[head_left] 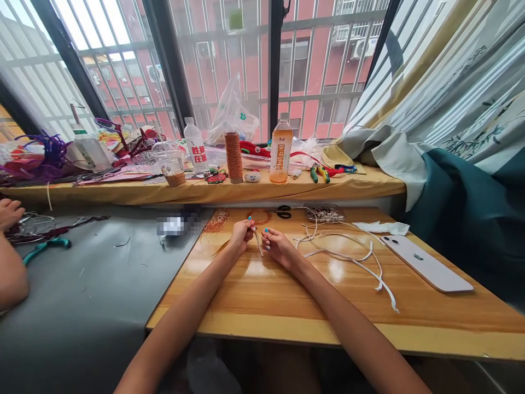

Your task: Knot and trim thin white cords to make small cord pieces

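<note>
My left hand (243, 236) is closed in a pinch above the wooden table. From its fingertips hangs a short, thin white cord (258, 244). Thin golden strands (220, 249) show to the left of that hand; I cannot tell whether it holds them or they lie behind it. Close by on the right, my right hand (279, 247) has its fingers curled together beside the cord, and anything in its grip is too small to make out. Long white cords (353, 257) lie in loose loops to the right. A bundle of copper-coloured strands (216, 220) rests behind my left hand.
Toward the back of the table (287, 312) are black-handled scissors (283, 212), a copper-coloured coil (261, 216) and a clear box of small pieces (324, 213). A phone (426, 264) lies right. Bottles (281, 150), a thread spool (233, 157) and pliers (320, 173) occupy the ledge. Another person's arm (11, 262) is left.
</note>
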The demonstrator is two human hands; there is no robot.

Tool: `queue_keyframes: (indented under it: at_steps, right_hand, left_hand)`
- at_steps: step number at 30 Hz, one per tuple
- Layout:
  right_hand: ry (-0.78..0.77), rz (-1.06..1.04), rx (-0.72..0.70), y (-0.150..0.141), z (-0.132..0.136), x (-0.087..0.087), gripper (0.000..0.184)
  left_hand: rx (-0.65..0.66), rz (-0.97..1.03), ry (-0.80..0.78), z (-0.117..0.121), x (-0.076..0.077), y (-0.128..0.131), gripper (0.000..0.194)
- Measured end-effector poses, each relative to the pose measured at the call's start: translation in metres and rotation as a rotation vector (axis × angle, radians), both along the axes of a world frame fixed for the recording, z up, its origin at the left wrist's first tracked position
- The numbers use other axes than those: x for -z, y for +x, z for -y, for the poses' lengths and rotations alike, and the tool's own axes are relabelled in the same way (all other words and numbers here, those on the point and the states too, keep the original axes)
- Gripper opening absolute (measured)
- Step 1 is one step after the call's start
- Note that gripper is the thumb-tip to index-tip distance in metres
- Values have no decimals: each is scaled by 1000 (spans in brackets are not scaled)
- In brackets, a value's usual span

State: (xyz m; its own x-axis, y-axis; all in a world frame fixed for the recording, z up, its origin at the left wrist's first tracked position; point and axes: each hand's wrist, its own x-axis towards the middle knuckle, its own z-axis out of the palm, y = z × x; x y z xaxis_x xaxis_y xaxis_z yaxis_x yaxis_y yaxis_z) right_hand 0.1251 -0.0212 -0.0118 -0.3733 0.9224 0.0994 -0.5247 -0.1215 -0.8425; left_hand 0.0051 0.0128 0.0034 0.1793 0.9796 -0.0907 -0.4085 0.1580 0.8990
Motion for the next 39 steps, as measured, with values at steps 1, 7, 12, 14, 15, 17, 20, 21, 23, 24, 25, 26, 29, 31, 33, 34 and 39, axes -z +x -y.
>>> queue_keyframes:
  at_steps: [1, 7, 12, 14, 15, 17, 20, 21, 23, 24, 25, 26, 29, 31, 33, 34, 39]
  right_hand:
    - [0, -10, 3, 0, 0, 0, 23]
    - [13, -48, 31, -3, 2, -1, 20]
    - [19, -70, 56, 1, 1, -1, 18]
    - [4, -79, 76, 5, -1, -1, 17]
    - [-7, -82, 93, 7, -1, 0, 16]
    - [-29, -96, 142, 13, -3, 0, 15]
    - [-53, -132, 223, 20, -6, -1, 14]
    - [-59, -144, 244, 21, -6, -2, 14]
    - [-67, -164, 272, 23, -6, -4, 12]
    - [-67, -173, 284, 24, -6, -5, 11]
    - [-64, -178, 296, 24, -5, -7, 10]
    - [-56, -180, 311, 24, -4, -9, 9]
    - [-16, -150, 351, 24, 0, -12, 12]
    - [3, -89, 341, 22, 1, -13, 26]
    - [6, -9, 281, 20, 3, -12, 40]
    - [11, 33, 227, 19, 3, -11, 46]
    - [97, 217, -61, 15, 5, -8, 49]
  left_hand:
    - [-4, -2, -6, 0, 0, 0, 15]
    - [-6, -5, -20, -3, -1, -1, 19]
    - [25, 25, 17, -5, -1, -8, 19]
    - [53, 35, 32, -5, -1, -12, 17]
    - [66, 39, 35, -5, 0, -14, 15]
    - [83, 44, 39, -4, 0, -15, 12]
    - [97, 44, 63, 0, -4, -15, 13]
    - [106, 41, 76, 2, -6, -14, 15]
    - [118, 36, 105, 6, -10, -12, 16]
    - [115, 37, 118, 8, -12, -11, 16]
    - [109, 41, 130, 10, -13, -10, 16]
    - [103, 49, 138, 11, -14, -9, 16]
    - [130, 97, 137, 14, -14, -6, 17]
    - [170, 129, 128, 16, -13, -5, 18]
    - [190, 151, 128, 16, -12, -4, 19]
    - [190, 159, 132, 17, -11, -3, 20]
    - [205, 172, 128, 18, -10, -4, 24]
